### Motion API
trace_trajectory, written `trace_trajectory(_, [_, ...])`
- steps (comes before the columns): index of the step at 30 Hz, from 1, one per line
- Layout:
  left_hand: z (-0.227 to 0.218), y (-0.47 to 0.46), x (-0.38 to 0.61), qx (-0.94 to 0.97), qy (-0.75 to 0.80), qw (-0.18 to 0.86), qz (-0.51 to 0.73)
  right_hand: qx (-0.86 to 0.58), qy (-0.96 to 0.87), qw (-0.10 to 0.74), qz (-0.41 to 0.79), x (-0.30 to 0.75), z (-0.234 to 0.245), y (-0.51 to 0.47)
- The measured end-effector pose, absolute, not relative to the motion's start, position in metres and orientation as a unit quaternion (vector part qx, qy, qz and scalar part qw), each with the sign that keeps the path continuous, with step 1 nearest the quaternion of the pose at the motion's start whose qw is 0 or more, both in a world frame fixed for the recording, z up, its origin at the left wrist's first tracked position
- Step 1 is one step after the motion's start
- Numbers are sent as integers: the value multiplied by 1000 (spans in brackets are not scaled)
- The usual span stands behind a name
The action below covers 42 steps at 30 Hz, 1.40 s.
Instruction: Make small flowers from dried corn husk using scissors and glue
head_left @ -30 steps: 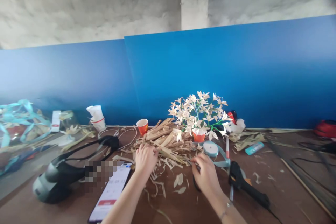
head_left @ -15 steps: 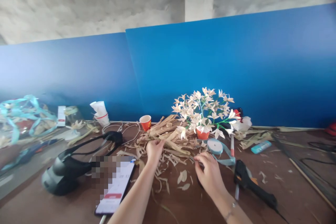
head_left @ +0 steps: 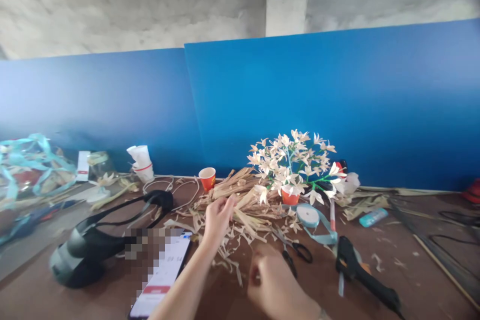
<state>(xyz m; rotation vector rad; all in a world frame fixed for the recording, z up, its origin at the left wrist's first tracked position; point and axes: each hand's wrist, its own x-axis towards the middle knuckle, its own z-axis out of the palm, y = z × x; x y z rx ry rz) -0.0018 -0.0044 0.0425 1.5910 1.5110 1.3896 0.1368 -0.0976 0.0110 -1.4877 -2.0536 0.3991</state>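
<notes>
Husks lie heaped ahead of me in the head view, close, perhaps so that I needn't stretch for one. My left hand is at the near side of the heap, its fingertips drawn together, seemingly for a fine grip, though I cannot tell whether a husk is between them. My right hand, blurred, is low over the table, fingers curled in; whether they hold anything, I cannot tell. Scissors lie just beside it, handles toward me, I suppose for quick picking up. Flowers stand upright in an orange pot, likely set back to spare them knocks. Ribbon lies in front; the glue gun rests to the right, handle nearer me, handy for that side.
</notes>
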Motion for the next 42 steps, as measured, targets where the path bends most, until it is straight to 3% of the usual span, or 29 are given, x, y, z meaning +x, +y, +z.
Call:
trace_trajectory(4, [43, -23, 3, 478, 451, 301, 691, -571, -650, 418, 277, 164, 34, -74])
trace_trajectory(9, [22, -28, 17, 517, 472, 466, 540, -486, -611, 466, 417, 165, 31, -62])
trace_trajectory(16, [15, -31, 22, 459, 417, 591, 516, -488, -599, 456, 441, 153, 22, -52])
trace_trajectory(23, [6, -26, 21, 422, 430, 613, 511, -532, -678, 411, 297, 160, 29, -53])
trace_trajectory(28, [7, -23, 15, 393, 420, 636, 514, -488, -730, 446, 175, 162, 43, -61])
trace_trajectory(33, [15, -28, 6, 532, 372, 661, 376, -430, -741, 461, 233, 162, 54, -68])
trace_trajectory(36, [19, -33, 4, 615, 339, 637, 319, -424, -750, 429, 273, 163, 55, -69])
trace_trajectory(42, [25, -35, 3, 724, 381, 466, 338, -450, -756, 404, 251, 162, 47, -65])
